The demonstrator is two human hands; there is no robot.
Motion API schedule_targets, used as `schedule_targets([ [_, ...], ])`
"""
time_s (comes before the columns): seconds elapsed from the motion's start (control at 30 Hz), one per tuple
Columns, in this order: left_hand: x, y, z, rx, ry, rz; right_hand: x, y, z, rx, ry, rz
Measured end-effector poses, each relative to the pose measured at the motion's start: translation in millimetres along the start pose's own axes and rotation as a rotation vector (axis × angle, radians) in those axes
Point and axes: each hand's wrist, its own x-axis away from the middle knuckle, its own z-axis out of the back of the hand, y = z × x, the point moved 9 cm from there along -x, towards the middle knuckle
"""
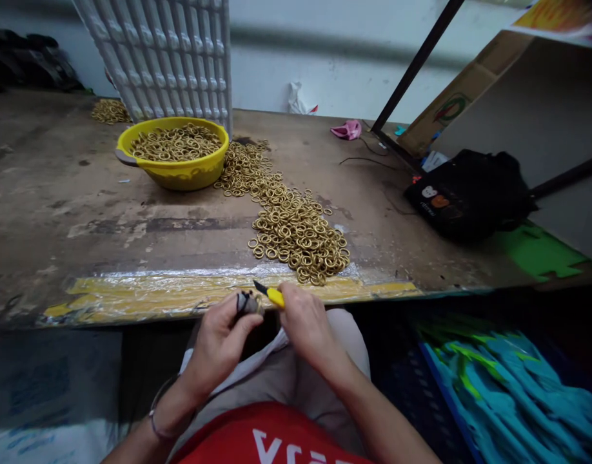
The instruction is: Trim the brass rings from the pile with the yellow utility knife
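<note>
My right hand (303, 319) is closed around a yellow utility knife (275, 297), its dark blade pointing left and up. Just left of it, my left hand (223, 332) pinches what looks like a gold-coloured metal ring (259, 305), seen partly edge-on and mostly covered by the fingers. A grey covering with black bands (246, 303) wraps a fingertip of that hand. Both hands are over my lap at the table's front edge, with the blade tip close to the left fingertips. Beyond them lies a pile of loose gold-coloured rings (300, 232).
A yellow basin (184, 175) full of rings stands at the back left, before a grey ribbed plastic panel (175, 58). A black bag (470, 196) sits at right near a dark metal frame (414, 67). Turquoise pieces (523, 380) fill a blue crate below.
</note>
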Motion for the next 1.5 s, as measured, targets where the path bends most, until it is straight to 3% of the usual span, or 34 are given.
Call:
schedule_targets([
  [0.1, 4.1, 3.9, -12.2, 0.064, -0.133, 0.002, -18.1, 19.9, 3.1, 0.112, -0.002, -0.126],
  [0.23, 3.7, -44.6, -20.4, 0.495, -0.18, 0.376, -44.9, 18.6, 14.2, 0.177, 0.108, -0.047],
  [0.3, 2.4, -62.9, -22.0, 0.662, -0.163, 0.489, -58.8, 17.3, 12.3, 0.252, 0.11, -0.037],
  [0.47, 0.9, -74.4, -21.0, 0.873, -0.111, 0.525, -84.4, 16.0, -0.5, 0.359, 0.053, -0.009],
  [0.6, 6.9, -82.6, -30.2, 1.044, -0.125, 0.633, -89.6, 16.5, -0.9, 0.347, 0.05, 0.011],
  [0.87, -3.0, -83.9, -39.1, 0.976, -0.169, 0.663, -97.1, 18.7, 7.7, 0.261, 0.041, 0.043],
  [0.93, -4.7, -81.0, -38.3, 0.966, -0.153, 0.652, -91.4, 18.0, 17.5, 0.114, 0.118, 0.067],
  [1.03, -7.3, -77.7, -33.0, 0.939, -0.077, 0.62, -73.5, 18.4, 24.3, -0.466, 0.173, 0.079],
  [1.13, -11.7, -71.4, -29.9, 0.933, -0.019, 0.571, -50.8, 14.3, 2.0, -1.101, 0.002, -0.039],
  [1.2, -15.1, -65.4, -31.4, 0.924, -0.03, 0.534, -34.6, 6.6, -12.7, -1.348, -0.087, -0.133],
  [1.37, -17.0, -58.4, -34.0, 0.929, -0.036, 0.498, -10.9, -7.5, -22.2, -1.529, -0.105, -0.185],
  [1.5, -12.5, -54.1, -32.4, 0.91, -0.05, 0.485, -2.6, -11.7, -22.5, -1.474, -0.136, -0.133],
])
